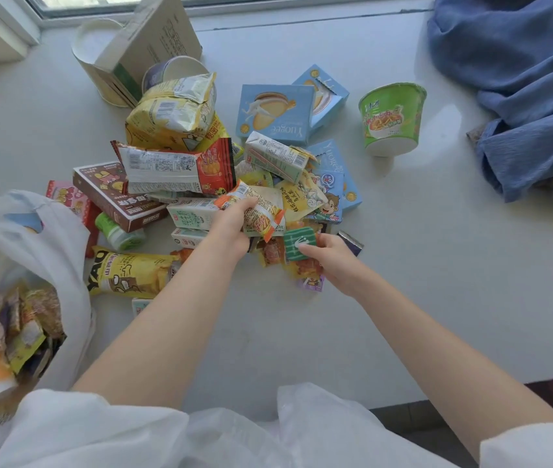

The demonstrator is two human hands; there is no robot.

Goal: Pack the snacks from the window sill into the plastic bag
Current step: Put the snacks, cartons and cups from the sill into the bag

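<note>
Both hands in the pile, bag off to my left.

My left hand (234, 228) grips an orange-edged packet (263, 214), its long axis slanting away to the right; my right hand (330, 256) pinches a green sachet (300, 243) just beyond my fingertips. The bag (49, 238) gapes well left of both (nearer my left hand), so each catch must swing left.
</note>
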